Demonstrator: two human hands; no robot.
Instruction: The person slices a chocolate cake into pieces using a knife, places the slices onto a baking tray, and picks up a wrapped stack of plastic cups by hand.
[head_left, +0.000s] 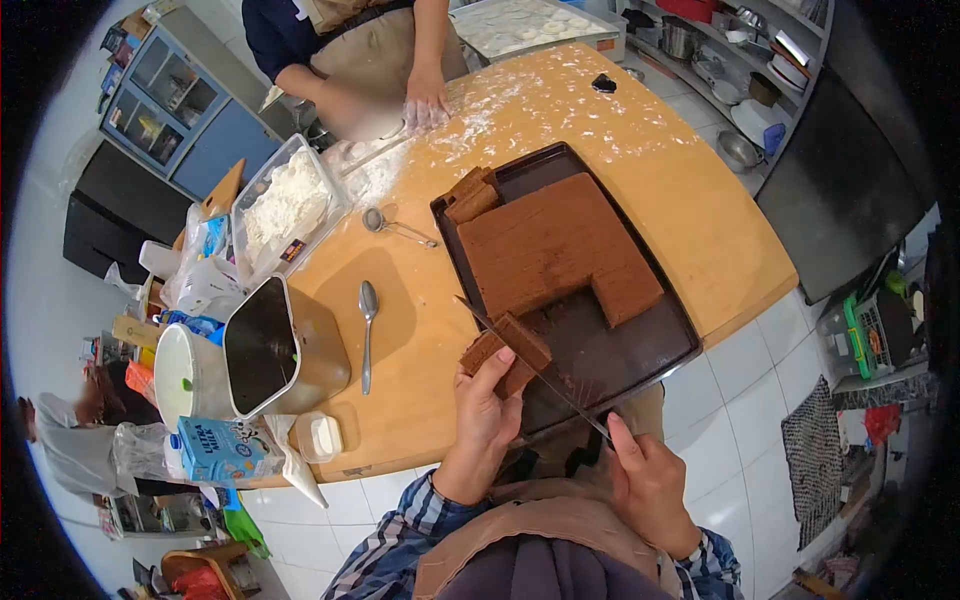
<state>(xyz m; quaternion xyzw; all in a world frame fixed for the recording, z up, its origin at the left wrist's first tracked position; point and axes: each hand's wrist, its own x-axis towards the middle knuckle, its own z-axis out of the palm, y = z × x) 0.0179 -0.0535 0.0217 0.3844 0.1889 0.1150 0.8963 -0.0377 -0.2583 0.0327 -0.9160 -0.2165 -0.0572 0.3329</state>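
My left hand (488, 405) is closed on a small block of chocolate cake (518, 345), held over the near left edge of a dark tray (640, 355). My right hand (645, 475) grips the handle end of a long knife (565, 393). Its blade runs up and left across the cake piece; how deep it sits in the cake I cannot tell. Beyond, a large brown cake (555, 245) lies on the tray, with a section cut out of its near side. A few cut slices (471, 195) stand at the tray's far left corner.
On the wooden table (420, 260) are a spoon (368, 330), a small strainer (375, 220), a tub of flour (290, 205), a metal container (325, 345) and a milk carton (225, 450). Across the table a co-worker's hands (427, 100) are at the floured surface.
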